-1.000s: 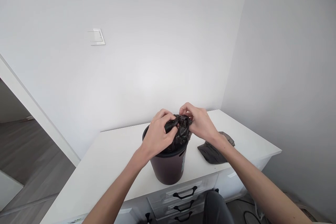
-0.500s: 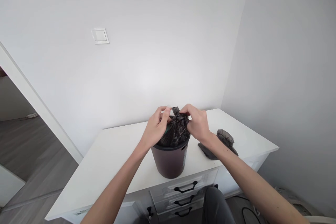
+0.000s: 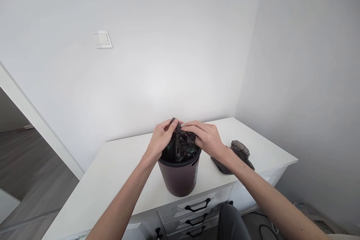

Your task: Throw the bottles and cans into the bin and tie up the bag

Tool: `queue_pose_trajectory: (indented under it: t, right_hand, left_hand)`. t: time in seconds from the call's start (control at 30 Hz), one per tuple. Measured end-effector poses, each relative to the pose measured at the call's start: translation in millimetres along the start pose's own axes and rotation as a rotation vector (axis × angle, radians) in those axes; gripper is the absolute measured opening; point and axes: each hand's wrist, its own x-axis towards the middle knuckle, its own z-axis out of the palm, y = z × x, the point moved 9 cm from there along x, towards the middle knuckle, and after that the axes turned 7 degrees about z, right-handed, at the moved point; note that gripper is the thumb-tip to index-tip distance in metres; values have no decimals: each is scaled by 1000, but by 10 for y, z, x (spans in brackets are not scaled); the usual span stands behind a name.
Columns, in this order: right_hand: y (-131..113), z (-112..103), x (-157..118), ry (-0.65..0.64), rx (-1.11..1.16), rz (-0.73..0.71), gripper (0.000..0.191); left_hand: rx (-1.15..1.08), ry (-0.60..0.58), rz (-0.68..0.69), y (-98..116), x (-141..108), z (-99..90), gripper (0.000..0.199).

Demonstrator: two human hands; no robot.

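A dark purple trash bin (image 3: 180, 180) with a black rim stands upright on the white cabinet top. Inside it sits a black garbage bag (image 3: 183, 148), its gathered neck sticking up above the rim. My left hand (image 3: 162, 135) pinches the top of that neck between thumb and fingers. On the other side my right hand (image 3: 206, 137) is closed on the bag's neck, fingertips at the twist. Some of the fingers of both hands are hidden by the bag.
Another black bag (image 3: 239, 152) lies crumpled on the white cabinet top (image 3: 126, 172), partly behind my right forearm. Drawers with black handles (image 3: 198, 205) are in front. A light switch (image 3: 102, 39) is on the wall behind, and a doorway opens at the left.
My left hand has gone from beside the bag's neck to pinching its top. My right fingers have shifted on the twist. The view has also moved slightly.
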Motion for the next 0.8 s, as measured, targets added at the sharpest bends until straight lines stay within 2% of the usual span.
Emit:
queue_pose_trajectory:
  t: [0.17,0.3,0.43,0.5,0.63,0.8]
  right_hand:
    - [-53,-65,-44,4,122,-40,46]
    - [6,-101,-16,6,197,33,31]
    - [92,-143,-55,31,252,112,15]
    - [115,-148,-91,20,266,145,9]
    - [97,-186,-132,-7,277,167,7]
    - [88,-283,-173,-45,211,145,6]
  left_hand:
    - [23,96,0,5,-15,-152,42]
    - [-154,90,-73,-29,-38,-110,43]
    - [-361,66,-177,-202,-50,-21,41]
    - [-335,79,-171,-299,-23,-55,40]
    - [-207,143,-92,-417,57,-254,42]
    - [20,219,-56,-343,64,-543,49]
